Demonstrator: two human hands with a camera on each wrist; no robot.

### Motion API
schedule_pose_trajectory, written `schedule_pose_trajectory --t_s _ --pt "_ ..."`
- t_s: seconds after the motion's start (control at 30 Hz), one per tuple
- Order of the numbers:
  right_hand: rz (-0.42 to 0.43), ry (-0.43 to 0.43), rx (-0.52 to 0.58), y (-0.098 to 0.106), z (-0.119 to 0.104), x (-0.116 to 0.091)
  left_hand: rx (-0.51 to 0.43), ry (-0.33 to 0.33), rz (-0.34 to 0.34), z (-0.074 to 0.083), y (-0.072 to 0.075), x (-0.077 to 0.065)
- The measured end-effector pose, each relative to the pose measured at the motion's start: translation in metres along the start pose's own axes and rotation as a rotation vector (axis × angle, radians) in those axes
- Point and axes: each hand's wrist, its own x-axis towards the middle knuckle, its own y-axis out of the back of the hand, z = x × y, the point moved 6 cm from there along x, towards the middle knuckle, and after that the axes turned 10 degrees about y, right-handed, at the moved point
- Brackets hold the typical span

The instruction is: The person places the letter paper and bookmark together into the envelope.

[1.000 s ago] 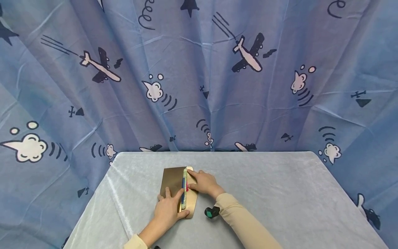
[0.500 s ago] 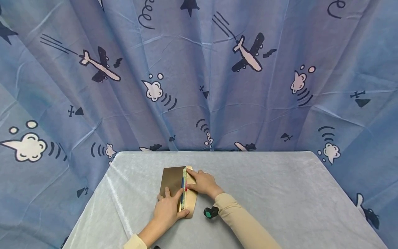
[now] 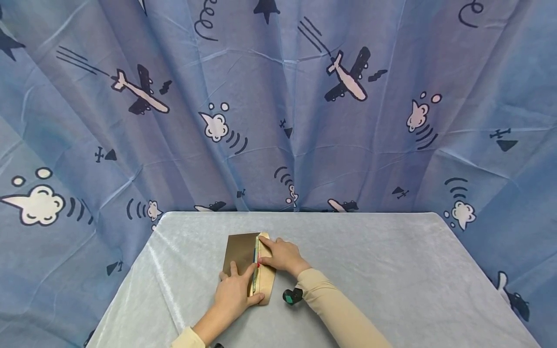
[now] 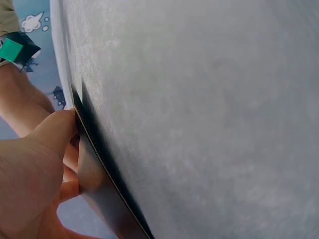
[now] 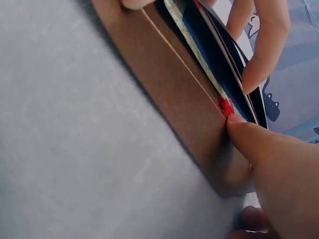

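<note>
A brown paper envelope (image 3: 241,249) lies on the table, its flap (image 3: 266,275) spread to the right. At its mouth shows the narrow edge of a colourful printed card (image 5: 199,52), yellow-green and blue, with a small red patch (image 5: 226,105). My left hand (image 3: 232,292) holds the envelope, thumb on the flap and index finger at the mouth's lip. My right hand (image 3: 285,256) presses the card's edge with extended thumb and index finger, the thumb right at the red patch. Most of the card is hidden inside the envelope.
The table (image 3: 370,270) has a pale grey plush cloth. Behind it hangs a blue curtain (image 3: 278,121) printed with planes and clouds. A black wrist device with a green square (image 3: 290,296) is at the right wrist, close above the cloth.
The card has slid a little left into the envelope, so its visible strip is narrower. The right hand has moved slightly left with it; the left hand stays nearly still.
</note>
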Motion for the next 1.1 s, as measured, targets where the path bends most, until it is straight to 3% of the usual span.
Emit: schedule_pose_trajectory --t_s 1.1 --pt "-0.018 -0.008 -0.078 -0.0005 -0.0061 -0.0012 0.003 0.003 -0.007 -0.0001 -0.0019 -0.0009"
